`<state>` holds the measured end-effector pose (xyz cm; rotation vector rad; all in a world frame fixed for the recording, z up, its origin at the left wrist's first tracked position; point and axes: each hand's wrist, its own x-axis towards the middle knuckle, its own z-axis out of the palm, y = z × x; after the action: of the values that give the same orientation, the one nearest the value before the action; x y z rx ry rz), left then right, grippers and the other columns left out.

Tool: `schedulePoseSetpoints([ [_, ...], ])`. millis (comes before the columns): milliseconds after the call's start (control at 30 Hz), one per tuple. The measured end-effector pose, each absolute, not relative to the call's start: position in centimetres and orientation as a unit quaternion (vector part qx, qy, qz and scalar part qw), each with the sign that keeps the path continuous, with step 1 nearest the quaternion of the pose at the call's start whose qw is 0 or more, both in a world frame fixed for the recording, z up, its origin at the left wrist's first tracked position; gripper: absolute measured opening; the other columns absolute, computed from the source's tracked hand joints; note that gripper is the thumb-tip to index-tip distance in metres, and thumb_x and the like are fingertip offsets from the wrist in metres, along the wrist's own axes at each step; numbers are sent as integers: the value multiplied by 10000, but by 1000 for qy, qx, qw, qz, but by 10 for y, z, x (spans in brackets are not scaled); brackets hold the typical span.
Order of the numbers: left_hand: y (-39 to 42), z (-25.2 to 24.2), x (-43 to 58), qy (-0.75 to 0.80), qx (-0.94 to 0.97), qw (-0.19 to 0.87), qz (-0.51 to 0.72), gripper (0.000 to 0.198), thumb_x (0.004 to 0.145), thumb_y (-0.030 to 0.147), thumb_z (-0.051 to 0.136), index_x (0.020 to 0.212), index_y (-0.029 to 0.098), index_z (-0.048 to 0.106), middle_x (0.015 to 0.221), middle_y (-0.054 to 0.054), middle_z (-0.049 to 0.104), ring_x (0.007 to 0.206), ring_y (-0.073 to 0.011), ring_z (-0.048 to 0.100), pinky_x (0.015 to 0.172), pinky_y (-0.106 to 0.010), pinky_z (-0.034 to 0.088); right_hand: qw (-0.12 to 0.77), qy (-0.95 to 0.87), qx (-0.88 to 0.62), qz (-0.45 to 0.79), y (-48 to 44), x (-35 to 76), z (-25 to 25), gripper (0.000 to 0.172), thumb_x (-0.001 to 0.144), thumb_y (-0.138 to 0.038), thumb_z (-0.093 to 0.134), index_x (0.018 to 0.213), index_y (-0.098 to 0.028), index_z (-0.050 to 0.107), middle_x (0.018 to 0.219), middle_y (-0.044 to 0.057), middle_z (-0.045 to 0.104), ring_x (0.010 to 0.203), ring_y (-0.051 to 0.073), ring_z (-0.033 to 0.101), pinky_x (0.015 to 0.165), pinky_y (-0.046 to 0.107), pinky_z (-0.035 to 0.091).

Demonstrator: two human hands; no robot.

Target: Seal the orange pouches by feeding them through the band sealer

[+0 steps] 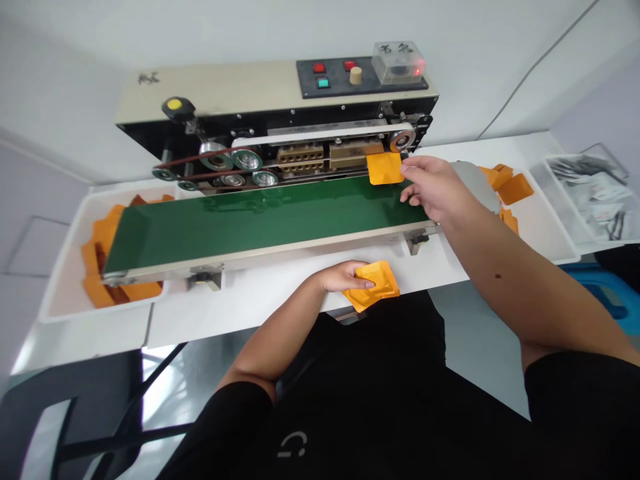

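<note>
Left hand grasps one orange pouch, right hand open against a second pouch on the band sealer

Band sealer stands on the bench, conveyor belt before it. Trays hold pouches left and right; sachet bin lies beyond the right tray.

Two hands, three trays

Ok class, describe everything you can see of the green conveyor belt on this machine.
The green conveyor belt is a long, flat, glossy strip, set in a pale metal frame along the front of the machine. It lies lengthwise across the table. An orange pouch overlaps its far right edge, beside the right hand.
</note>
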<state>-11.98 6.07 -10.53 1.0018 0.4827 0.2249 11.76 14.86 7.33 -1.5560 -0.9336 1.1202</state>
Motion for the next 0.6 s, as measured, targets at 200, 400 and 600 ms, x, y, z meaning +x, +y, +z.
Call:
schedulePoseSetpoints([
  [200, 57, -105, -115, 229, 444, 853, 150, 607, 777, 525, 1019, 1171, 148, 753, 1102, -126, 825, 909, -221, 800, 815, -336, 654, 560, -492, -589, 313, 40, 128, 57, 116, 969, -354, 807, 1053, -281, 771, 956, 24, 736, 560, 115, 590, 448, 246, 421],
  [400, 55, -107, -109, 234, 424, 853, 193, 633, 812, 537, 992, 1236, 149, 726, 1120, -128, 814, 907, -222, 793, 829, -335, 627, 422, -535, -657, 322, -43, 126, -6, 194, 980, -440, 775, 1025, -252, 785, 894, 39, 735, 701, 182, 631, 628, 318, 507],
  [600, 51, -106, -109, 275, 458, 819, 209, 637, 788, 521, 1004, 1209, 137, 720, 1064, -85, 798, 882, -195, 759, 817, -311, 595, 338, -566, -693, 291, -43, 107, -33, 259, 922, -433, 739, 1068, -221, 771, 972, 62, 771, 756, 198, 648, 724, 345, 514],
])
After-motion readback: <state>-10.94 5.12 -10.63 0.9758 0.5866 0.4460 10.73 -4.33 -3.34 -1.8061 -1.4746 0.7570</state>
